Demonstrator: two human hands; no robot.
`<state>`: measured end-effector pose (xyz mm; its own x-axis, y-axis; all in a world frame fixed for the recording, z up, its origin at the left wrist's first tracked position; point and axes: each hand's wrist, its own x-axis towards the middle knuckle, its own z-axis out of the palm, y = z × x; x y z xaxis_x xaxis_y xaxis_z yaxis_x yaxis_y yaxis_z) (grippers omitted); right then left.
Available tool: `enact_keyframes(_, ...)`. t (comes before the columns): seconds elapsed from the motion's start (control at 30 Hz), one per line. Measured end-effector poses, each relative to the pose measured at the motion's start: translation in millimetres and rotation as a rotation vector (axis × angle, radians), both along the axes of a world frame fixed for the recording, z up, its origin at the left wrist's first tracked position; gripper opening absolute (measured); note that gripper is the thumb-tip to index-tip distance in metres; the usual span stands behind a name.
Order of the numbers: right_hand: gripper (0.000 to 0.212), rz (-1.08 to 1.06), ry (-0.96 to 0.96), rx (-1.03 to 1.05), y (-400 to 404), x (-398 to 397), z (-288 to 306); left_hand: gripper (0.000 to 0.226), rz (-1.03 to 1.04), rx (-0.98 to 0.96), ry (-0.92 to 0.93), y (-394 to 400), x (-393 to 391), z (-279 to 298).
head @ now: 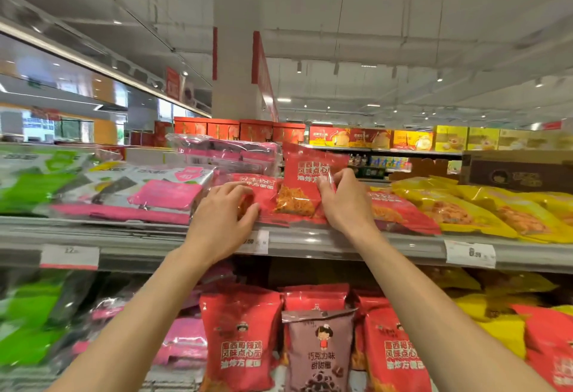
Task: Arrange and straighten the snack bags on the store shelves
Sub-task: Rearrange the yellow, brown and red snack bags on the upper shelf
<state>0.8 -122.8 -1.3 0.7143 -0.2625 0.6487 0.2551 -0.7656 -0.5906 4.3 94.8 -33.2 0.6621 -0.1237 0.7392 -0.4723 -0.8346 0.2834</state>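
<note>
We cannot read the price tag [255, 242] on the upper shelf's rail [341, 244], since the left hand [221, 221] covers its left part, and that hand also hides part of the flat red bag [259, 191] beneath its fingers. The green bags [34, 179] at the far left are smeared by blur and cut off by the picture's edge, so we make out no lettering there. On the lower shelf, the brown bag [317, 351] runs off the bottom edge, and the yellow bags [502, 326] lie partly behind the right forearm [434, 308].
</note>
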Motion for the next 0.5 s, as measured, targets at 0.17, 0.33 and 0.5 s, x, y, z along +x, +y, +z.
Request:
enact_keyframes(0.17,0.062,0.001,-0.011,-0.287,-3,-5,-5,0.039,0.006,0.029,-0.007,-1,3,1)
enact_keyframes(0.33,0.061,0.140,0.125,-0.589,-4,-1,-6,0.043,0.004,0.049,0.024,-4,7,3)
enact_keyframes(0.5,0.057,0.064,0.202,-0.726,-21,-7,4,0.041,-0.008,0.027,0.019,-1,11,0)
